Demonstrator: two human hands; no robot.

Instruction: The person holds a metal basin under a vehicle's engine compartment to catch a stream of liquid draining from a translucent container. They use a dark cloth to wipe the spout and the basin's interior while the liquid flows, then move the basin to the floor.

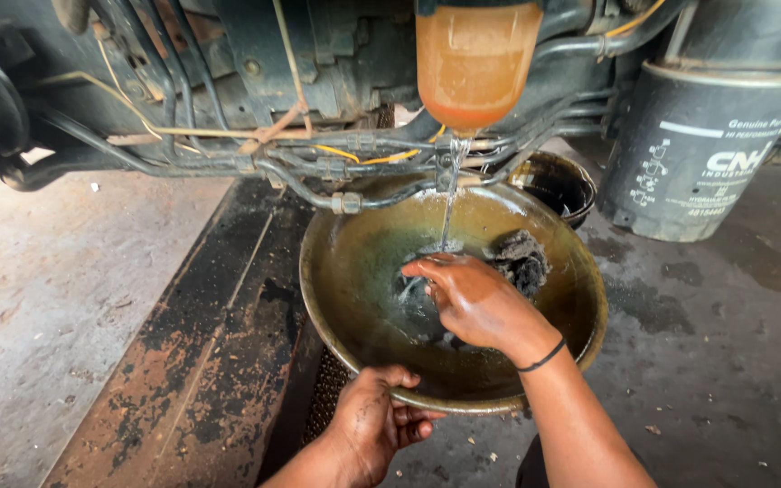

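I see my left hand (368,425) gripping the near rim of a wide brass-coloured bowl (345,271), fingers closed over its edge, holding it under the machine's pipes. My right hand (472,303) is down inside the bowl, fingers loosely curled, under a thin stream of liquid (449,194) falling from an amber sediment cup (474,63) above. A dark rag (522,260) lies in the bowl just beyond that hand. A grey filter canister (702,145) hangs far right.
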